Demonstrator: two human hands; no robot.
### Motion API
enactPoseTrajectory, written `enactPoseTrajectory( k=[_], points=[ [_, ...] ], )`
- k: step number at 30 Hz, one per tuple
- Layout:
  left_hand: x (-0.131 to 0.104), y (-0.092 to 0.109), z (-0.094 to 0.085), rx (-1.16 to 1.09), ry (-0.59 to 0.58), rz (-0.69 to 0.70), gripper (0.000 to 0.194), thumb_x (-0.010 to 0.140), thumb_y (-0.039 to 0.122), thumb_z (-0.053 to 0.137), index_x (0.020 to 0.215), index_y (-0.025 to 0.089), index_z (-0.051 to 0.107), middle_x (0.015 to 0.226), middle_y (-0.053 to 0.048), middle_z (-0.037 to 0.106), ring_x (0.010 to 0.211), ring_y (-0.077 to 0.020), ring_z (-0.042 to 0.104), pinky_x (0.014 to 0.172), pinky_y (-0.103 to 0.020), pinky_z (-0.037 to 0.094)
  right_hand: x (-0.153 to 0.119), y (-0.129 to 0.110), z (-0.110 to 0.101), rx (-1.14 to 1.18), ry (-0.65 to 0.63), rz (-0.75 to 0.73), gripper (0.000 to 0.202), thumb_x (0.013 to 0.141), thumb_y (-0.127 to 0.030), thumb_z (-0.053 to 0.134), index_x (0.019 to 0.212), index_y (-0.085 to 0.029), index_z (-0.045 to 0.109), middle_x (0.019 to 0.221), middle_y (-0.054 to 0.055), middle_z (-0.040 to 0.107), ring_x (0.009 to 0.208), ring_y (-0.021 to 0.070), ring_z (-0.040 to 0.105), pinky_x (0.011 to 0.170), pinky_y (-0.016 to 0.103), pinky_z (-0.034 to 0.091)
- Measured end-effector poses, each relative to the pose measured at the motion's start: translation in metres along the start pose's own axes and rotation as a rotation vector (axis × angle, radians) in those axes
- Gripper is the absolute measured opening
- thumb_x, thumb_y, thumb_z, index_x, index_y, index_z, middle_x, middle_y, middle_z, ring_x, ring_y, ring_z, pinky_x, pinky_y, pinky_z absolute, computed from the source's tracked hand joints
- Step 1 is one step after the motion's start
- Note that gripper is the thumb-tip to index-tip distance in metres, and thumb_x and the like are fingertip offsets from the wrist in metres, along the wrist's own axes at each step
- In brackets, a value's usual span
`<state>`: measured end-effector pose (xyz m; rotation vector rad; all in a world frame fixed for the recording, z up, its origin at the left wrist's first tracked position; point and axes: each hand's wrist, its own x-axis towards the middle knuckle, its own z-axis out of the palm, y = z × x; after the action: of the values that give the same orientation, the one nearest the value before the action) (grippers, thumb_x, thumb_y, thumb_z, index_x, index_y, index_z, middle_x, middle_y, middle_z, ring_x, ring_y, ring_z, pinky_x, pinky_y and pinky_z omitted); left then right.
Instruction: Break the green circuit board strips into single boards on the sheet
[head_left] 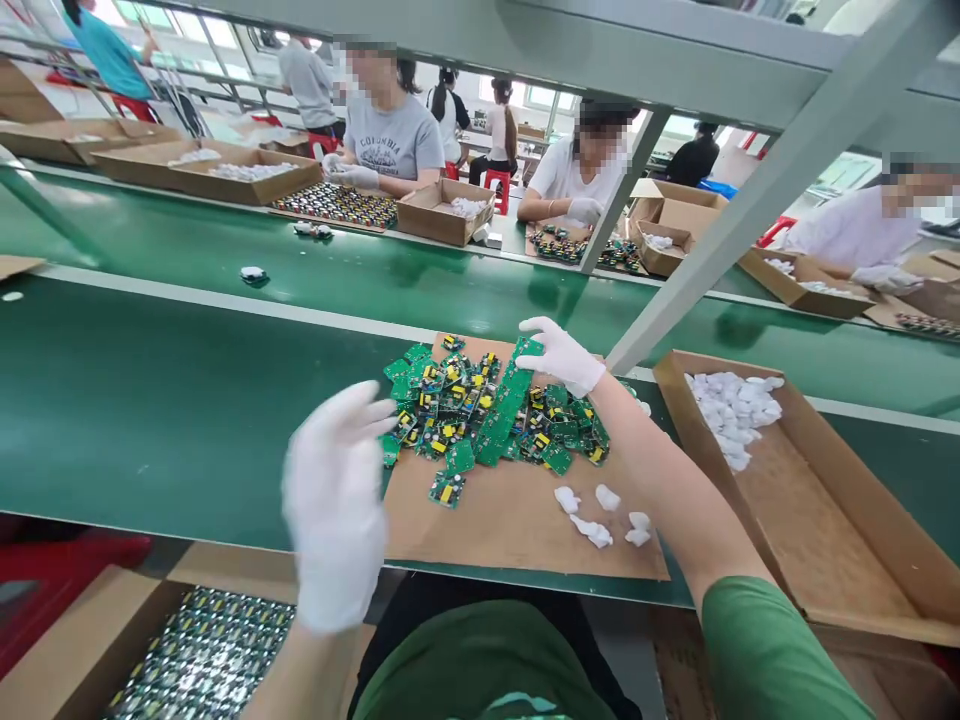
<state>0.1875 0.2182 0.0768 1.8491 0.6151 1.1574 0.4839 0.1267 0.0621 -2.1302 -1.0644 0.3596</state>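
A pile of small green circuit boards [450, 400] with yellow parts lies on a brown cardboard sheet [487, 520]. Across the pile slants a long green board strip [508, 405], its far end between the thumb and fingers of my gloved right hand [559, 358]. My left hand [337, 500], also in a white glove and a little blurred, hangs in the air left of the pile, its fingers apart and nothing in them. Several white crumpled pieces [592, 530] are on the sheet's right part, below my right forearm.
To the right stands a cardboard box [855, 540] with white pieces; at the lower left, a box of boards [210, 650]. A slanting metal post [697, 250] rises beyond my right hand. Other people work behind the green conveyor [172, 240], which carries small items.
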Motion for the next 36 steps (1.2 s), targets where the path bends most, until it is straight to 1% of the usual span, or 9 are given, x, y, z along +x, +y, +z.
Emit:
enactPoseTrajectory(
  k=[2, 7, 10, 13, 15, 20, 27, 32, 36],
  points=[
    [0.008, -0.005, 0.021, 0.060, -0.198, 0.049, 0.035, 0.094, 0.035, 0.052, 0.126, 0.022, 0.056, 0.127, -0.008, 0.061, 0.115, -0.0227, 0.060, 0.102, -0.041, 0.049, -0.015, -0.008, -0.014, 0.129, 0.046, -0.058, 0.060, 0.071, -0.031, 0.071, 0.128, -0.023, 0.054, 0.126, 0.007, 0.060, 0.108, 0.0207, 0.058, 0.084, 0.033, 0.053],
    [0.045, -0.011, 0.086, 0.157, -0.607, 0.052, 0.050, 0.088, 0.046, 0.057, 0.128, 0.017, 0.053, 0.129, -0.014, 0.061, 0.119, -0.0277, 0.059, 0.104, -0.045, 0.046, -0.052, -0.018, -0.047, 0.463, 0.179, -0.084, 0.041, 0.069, -0.035, 0.073, 0.107, -0.021, 0.066, 0.117, 0.004, 0.062, 0.077, 0.0144, 0.059, 0.063, 0.028, 0.054],
    [0.066, -0.005, 0.106, 0.155, -0.916, -0.027, 0.044, 0.085, 0.053, 0.058, 0.111, 0.018, 0.059, 0.100, -0.010, 0.072, 0.086, -0.0242, 0.070, 0.079, -0.037, 0.055, -0.064, -0.012, -0.057, 0.669, 0.267, -0.065, 0.041, 0.069, -0.036, 0.072, 0.106, -0.022, 0.061, 0.103, 0.002, 0.065, 0.083, 0.0164, 0.062, 0.067, 0.028, 0.056],
    [0.076, -0.002, 0.110, 0.065, -1.116, -0.157, 0.036, 0.085, 0.054, 0.056, 0.088, 0.018, 0.057, 0.070, -0.002, 0.067, 0.047, -0.0127, 0.059, 0.046, -0.024, 0.045, -0.073, -0.002, -0.056, 0.648, 0.272, -0.052, 0.044, 0.073, -0.039, 0.067, 0.113, -0.021, 0.058, 0.109, 0.005, 0.066, 0.093, 0.0200, 0.064, 0.070, 0.031, 0.057],
    [0.076, -0.006, 0.108, 0.052, -1.102, -0.189, 0.036, 0.084, 0.054, 0.058, 0.082, 0.019, 0.054, 0.064, 0.001, 0.063, 0.040, -0.0094, 0.052, 0.040, -0.020, 0.038, -0.081, 0.002, -0.048, 0.468, 0.336, -0.049, 0.040, 0.076, -0.038, 0.063, 0.112, -0.020, 0.061, 0.117, 0.007, 0.065, 0.093, 0.0211, 0.064, 0.071, 0.033, 0.057],
    [0.067, -0.023, 0.103, 0.091, -1.015, -0.209, 0.033, 0.086, 0.052, 0.053, 0.080, 0.020, 0.049, 0.059, 0.004, 0.056, 0.036, -0.0079, 0.048, 0.037, -0.018, 0.034, -0.102, -0.003, -0.013, -0.092, 0.605, 0.074, 0.032, 0.085, -0.033, 0.056, 0.115, -0.024, 0.063, 0.088, 0.005, 0.072, 0.066, 0.0216, 0.065, 0.077, 0.039, 0.054],
    [0.068, -0.029, 0.095, 0.117, -1.069, -0.288, 0.036, 0.085, 0.054, 0.053, 0.076, 0.020, 0.044, 0.059, 0.004, 0.059, 0.036, -0.0081, 0.050, 0.037, -0.017, 0.033, -0.103, 0.001, 0.007, -0.297, 0.807, 0.036, 0.028, 0.091, -0.030, 0.050, 0.113, -0.021, 0.065, 0.105, 0.011, 0.073, 0.095, 0.0267, 0.069, 0.087, 0.038, 0.052],
    [0.075, -0.034, 0.091, -0.038, -1.120, -0.387, 0.042, 0.085, 0.059, 0.054, 0.076, 0.019, 0.047, 0.061, 0.002, 0.062, 0.037, -0.0070, 0.051, 0.036, -0.016, 0.031, -0.100, 0.010, -0.011, -0.167, 0.555, 0.199, 0.040, 0.081, -0.034, 0.065, 0.119, -0.022, 0.062, 0.098, 0.008, 0.073, 0.080, 0.0242, 0.069, 0.079, 0.039, 0.055],
    [0.077, -0.038, 0.092, -0.114, -1.136, -0.388, 0.048, 0.085, 0.064, 0.052, 0.072, 0.018, 0.048, 0.060, 0.000, 0.063, 0.037, -0.0070, 0.051, 0.036, -0.016, 0.033, -0.103, 0.009, -0.017, 0.024, 0.477, 0.154, 0.051, 0.089, -0.040, 0.052, 0.135, -0.018, 0.051, 0.124, 0.013, 0.065, 0.100, 0.0233, 0.067, 0.092, 0.042, 0.052]
  ],
)
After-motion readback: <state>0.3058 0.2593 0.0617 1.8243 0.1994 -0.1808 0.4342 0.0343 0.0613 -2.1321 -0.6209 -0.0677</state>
